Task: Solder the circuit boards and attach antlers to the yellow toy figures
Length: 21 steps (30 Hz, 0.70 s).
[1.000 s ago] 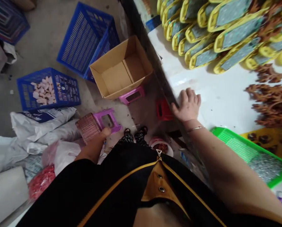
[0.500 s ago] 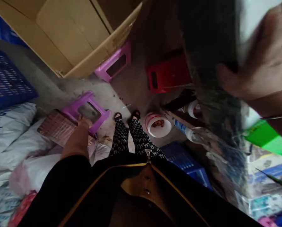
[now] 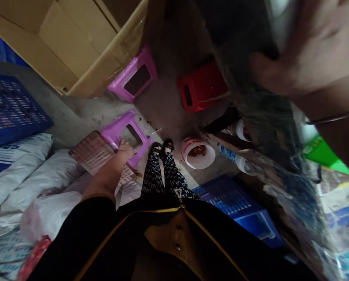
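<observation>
Stool (image 3: 118, 125) in purple on floor (image 3: 89, 116) near sandalled feet (image 3: 168, 147), left hand (image 3: 124, 151) at its frame, grip impossible to tell from here; right hand (image 3: 315, 54), blurred, at dark table edge (image 3: 238, 50), thumb out, finger closure unclear.

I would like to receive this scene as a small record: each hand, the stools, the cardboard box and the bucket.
Left hand: at the near purple stool, apparently touching it; grip unclear
Right hand: blurred, at the dark table edge
Cardboard box: open-topped, partly over the far purple stool
Red stool: right of the far purple stool
Bucket: white, on the floor, reddish-brown pieces inside
</observation>
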{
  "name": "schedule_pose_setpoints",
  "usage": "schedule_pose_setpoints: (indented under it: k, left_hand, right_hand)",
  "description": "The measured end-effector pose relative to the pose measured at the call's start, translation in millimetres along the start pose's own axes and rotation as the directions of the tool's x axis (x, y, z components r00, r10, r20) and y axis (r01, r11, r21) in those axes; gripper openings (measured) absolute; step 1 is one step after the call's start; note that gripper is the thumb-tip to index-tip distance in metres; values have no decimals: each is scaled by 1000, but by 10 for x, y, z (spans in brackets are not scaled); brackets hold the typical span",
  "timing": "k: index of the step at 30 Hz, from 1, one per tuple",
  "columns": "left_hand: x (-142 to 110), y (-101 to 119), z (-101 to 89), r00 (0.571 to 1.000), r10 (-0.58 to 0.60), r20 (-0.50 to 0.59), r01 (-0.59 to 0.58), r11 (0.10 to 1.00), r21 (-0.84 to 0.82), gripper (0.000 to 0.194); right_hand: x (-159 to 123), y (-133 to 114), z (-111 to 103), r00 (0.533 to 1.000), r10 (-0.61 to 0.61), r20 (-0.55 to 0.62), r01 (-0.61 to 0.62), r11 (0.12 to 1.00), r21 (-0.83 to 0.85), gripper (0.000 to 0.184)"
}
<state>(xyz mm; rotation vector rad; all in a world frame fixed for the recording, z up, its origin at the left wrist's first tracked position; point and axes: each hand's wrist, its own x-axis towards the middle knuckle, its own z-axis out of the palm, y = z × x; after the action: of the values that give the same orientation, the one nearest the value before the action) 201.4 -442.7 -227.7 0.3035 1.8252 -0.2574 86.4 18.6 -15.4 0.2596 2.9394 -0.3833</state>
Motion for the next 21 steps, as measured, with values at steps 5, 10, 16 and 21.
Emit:
schedule_pose_setpoints:
  k: [5, 10, 16, 21]
  left_hand:
    - [243, 798, -376, 992, 124, 29, -126, 986, 105, 47]
    - [618, 1390, -902, 982, 188, 2, -187, 977, 105, 51]
    - [838, 1813, -1327, 978, 190, -89, -194, 980, -42, 54]
    - [783, 2021, -1421, 960, 175, -217, -225, 946, -233, 48]
  right_hand:
    - [48, -3, 36, 983, -182, -35, 183, 983, 9, 99]
    - [72, -1, 54, 989, -143, 28, 143, 990, -2, 97]
    - [73, -47, 78, 985, -173, 25, 173, 985, 17, 93]
    - [67, -33, 160, 983, -183, 26, 184, 983, -20, 87]
